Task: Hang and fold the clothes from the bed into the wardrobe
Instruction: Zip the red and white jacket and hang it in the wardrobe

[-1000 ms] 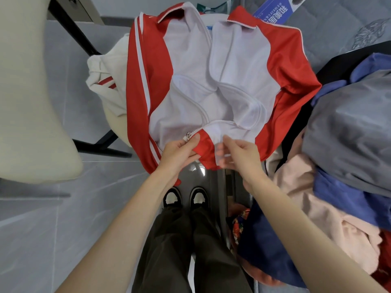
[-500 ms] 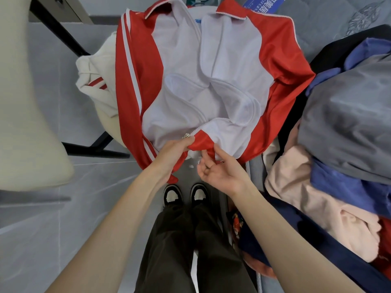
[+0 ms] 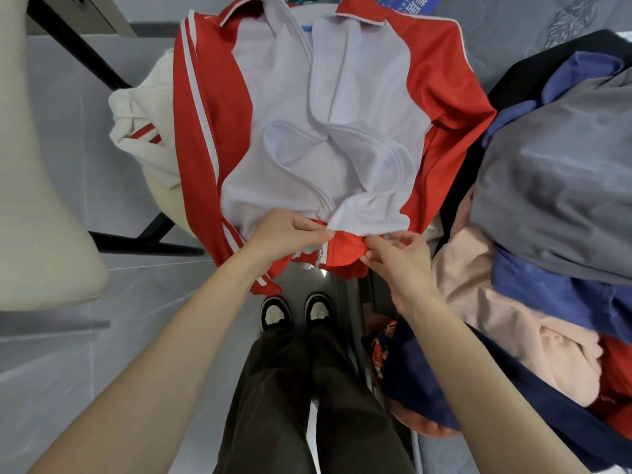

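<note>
A red and white zip jacket (image 3: 448, 107) lies spread in front of me, its white lining facing up and its front unzipped. My left hand (image 3: 284, 234) pinches the left side of the red bottom hem beside the zip. A short way to the right, my right hand (image 3: 400, 254) pinches the right side of the same hem. The metal zip end (image 3: 321, 256) hangs between the two hands. A heap of clothes (image 3: 561, 159) fills the right side, with grey, blue, pink and navy pieces.
A cream garment with red stripes (image 3: 143, 131) lies under the jacket on a chair with black legs (image 3: 150, 244). A cream chair seat (image 3: 37, 186) stands at the left. Grey floor tiles and my shoes (image 3: 294, 311) are below. The grey mattress (image 3: 506, 22) is at the top right.
My right hand has turned from palm-up under the hem to pinching the hem's right side. The left hand has kept its hold. The two hem edges now sit closer together at the zip.
</note>
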Demonstrator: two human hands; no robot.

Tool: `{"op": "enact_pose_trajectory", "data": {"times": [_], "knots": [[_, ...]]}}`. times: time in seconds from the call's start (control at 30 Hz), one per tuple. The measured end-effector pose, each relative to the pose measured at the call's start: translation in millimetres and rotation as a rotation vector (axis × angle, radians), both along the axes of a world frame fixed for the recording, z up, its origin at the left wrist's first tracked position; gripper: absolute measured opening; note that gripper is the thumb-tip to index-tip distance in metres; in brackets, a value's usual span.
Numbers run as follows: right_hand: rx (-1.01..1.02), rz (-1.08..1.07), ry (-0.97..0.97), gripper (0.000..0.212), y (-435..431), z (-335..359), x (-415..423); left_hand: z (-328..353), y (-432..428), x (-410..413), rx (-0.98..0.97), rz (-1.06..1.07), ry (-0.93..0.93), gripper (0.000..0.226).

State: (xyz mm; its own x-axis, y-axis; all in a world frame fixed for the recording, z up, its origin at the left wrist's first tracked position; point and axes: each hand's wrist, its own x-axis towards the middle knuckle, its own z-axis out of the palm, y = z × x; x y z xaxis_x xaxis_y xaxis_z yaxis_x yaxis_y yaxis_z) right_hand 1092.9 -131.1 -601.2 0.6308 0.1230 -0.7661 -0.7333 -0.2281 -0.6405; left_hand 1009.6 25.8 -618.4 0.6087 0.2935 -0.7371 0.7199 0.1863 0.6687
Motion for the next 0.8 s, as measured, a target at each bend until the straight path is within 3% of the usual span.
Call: {"op": "enact_pose_trajectory", "data": {"times": [0.07,0.13,0.23,0.37,0.6,0.8], "knots": [[0.070,-0.075,0.010,0.037,0.7,-1.3,-1.2,-2.8,-2.5,0.6,-0.068,0.089,0.007,0.011],[0.156,-0.141,0.170,0.026,1.4,-4.3,-8.9,-5.6,-7.4,1.3,-0.149,0.223,0.036,0.013],[0.167,0.030,0.396,0.033,-1.5,-8.7,-27.2,-10.3,-17.8,2.9,-0.222,0.324,0.066,0.011],[0.149,0.249,0.216,0.058,-4.6,-10.8,-40.8,-12.1,-25.0,4.4,-0.241,0.369,0.066,0.014],[-0.039,0.324,-0.133,0.026,4.5,-15.7,-37.0,-9.9,-25.4,9.7,-0.206,0.391,0.064,0.012],[0.078,0.319,-0.151,0.050,5.5,-22.2,-35.4,-9.5,-19.0,7.9,-0.193,0.360,0.044,0.012]]}}
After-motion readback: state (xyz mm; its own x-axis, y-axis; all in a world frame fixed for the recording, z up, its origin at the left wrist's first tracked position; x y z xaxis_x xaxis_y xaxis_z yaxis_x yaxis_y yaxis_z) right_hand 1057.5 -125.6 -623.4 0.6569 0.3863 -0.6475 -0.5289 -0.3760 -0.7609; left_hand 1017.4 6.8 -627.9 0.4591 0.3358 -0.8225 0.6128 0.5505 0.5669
